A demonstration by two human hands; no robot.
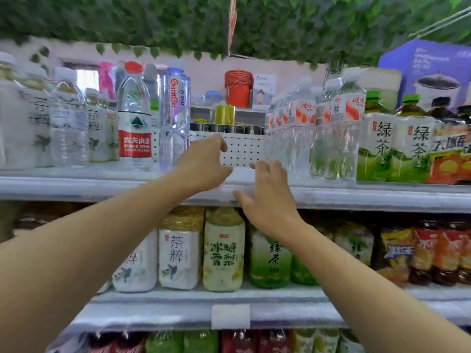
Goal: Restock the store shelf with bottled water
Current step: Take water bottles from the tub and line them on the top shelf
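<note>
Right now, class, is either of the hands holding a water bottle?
No: the left hand and right hand both hover with loosely spread fingers before the top shelf's gap, gripping nothing.

water bottles on shelf, tea bottles below

Centre frame, left hand and right hand reach empty into the top shelf gap between water bottles.

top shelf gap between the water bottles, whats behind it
Behind the gap stands a white perforated back panel; above it show dark cans and an orange tub. The left hand hides the panel's left part.
</note>
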